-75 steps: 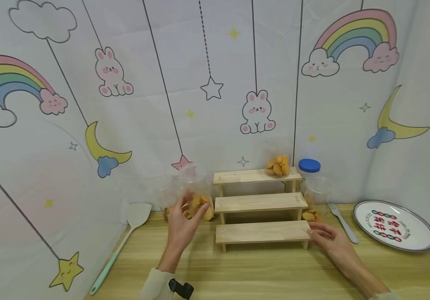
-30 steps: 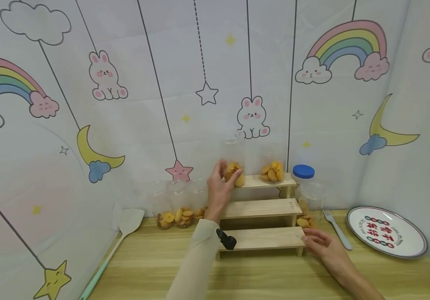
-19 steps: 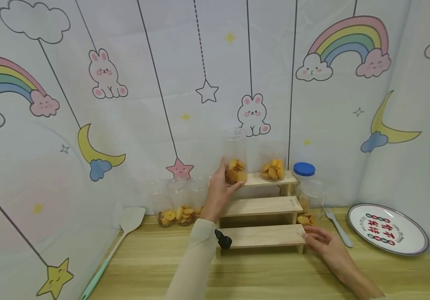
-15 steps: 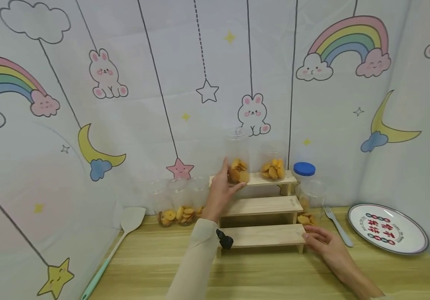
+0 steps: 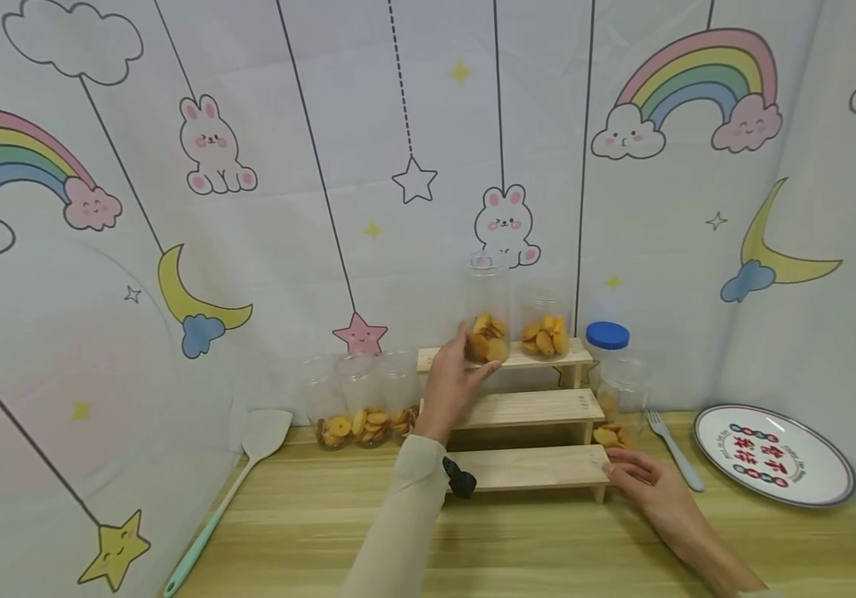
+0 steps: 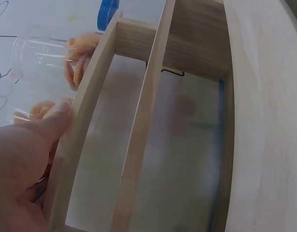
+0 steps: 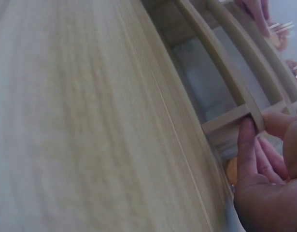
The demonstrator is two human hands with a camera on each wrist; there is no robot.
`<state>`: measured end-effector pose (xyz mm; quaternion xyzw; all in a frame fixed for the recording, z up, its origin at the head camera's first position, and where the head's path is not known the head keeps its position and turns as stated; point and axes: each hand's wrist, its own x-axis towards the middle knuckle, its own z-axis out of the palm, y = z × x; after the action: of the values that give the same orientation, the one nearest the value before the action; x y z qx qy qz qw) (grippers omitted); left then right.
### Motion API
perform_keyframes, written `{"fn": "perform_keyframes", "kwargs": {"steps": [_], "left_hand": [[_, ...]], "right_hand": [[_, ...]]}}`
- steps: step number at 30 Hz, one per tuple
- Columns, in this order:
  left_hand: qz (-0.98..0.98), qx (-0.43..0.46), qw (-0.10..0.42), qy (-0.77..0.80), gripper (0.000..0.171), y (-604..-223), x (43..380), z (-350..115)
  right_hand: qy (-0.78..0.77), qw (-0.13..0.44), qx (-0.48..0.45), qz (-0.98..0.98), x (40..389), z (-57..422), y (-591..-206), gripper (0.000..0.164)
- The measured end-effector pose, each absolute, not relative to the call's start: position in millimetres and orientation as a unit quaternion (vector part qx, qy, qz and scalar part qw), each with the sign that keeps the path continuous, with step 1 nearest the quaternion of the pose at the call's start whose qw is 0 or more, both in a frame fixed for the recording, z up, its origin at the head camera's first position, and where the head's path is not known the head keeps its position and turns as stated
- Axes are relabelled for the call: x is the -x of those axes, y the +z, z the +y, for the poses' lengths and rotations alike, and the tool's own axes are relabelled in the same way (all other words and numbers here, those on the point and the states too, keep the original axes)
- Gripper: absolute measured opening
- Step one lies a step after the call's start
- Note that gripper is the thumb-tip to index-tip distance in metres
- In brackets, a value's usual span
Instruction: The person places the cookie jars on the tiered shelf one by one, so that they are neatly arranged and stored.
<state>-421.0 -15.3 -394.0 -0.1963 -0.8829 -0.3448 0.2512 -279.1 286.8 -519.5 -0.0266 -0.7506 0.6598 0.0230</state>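
As the right hand (image 5: 648, 490) pinches the bottom step (image 5: 528, 468) of the wooden rack (image 5: 520, 408), lower right, the left hand (image 5: 457, 384), mid-frame, grips the tall jar (image 5: 489, 301) at the top step (image 5: 580, 355), contact unclear; probably light, stiff, slippery plastic; low, around the cookies (image 5: 487, 335), looks surest.

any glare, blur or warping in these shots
Head view: evenly lit, but the top of the held jar nearly fades into the backdrop; left wrist view: white glare streaks the shorter jar; right wrist view: the table looks soft, and the wooden shelf seems to bow.
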Motion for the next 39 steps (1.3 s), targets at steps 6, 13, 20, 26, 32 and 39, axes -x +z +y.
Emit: {"fn": "perform_keyframes", "kwargs": {"steps": [6,13,20,26,32,39], "left_hand": [[-0.882,0.187,0.250,-0.352,0.094,-393,419,-15],[-0.851,0.179,0.272,-0.411,0.094,-403,408,-26],[-0.780,0.190,0.320,-0.503,0.067,-417,382,-49],[-0.745,0.194,0.373,-0.518,0.052,-422,365,-82],[-0.737,0.172,0.431,-0.491,0.045,-422,360,-131],[-0.734,0.113,0.470,-0.476,0.046,-427,357,-195]], "right_hand": [[0.662,0.027,0.018,-0.749,279,286,-519,0.059],[0.664,0.023,0.021,-0.747,278,286,-519,0.060],[0.662,0.029,0.015,-0.749,280,288,-521,0.060],[0.664,0.032,0.010,-0.747,281,288,-523,0.059],[0.664,0.032,0.013,-0.747,281,288,-523,0.060],[0.662,0.028,0.017,-0.749,281,288,-522,0.060]]}}
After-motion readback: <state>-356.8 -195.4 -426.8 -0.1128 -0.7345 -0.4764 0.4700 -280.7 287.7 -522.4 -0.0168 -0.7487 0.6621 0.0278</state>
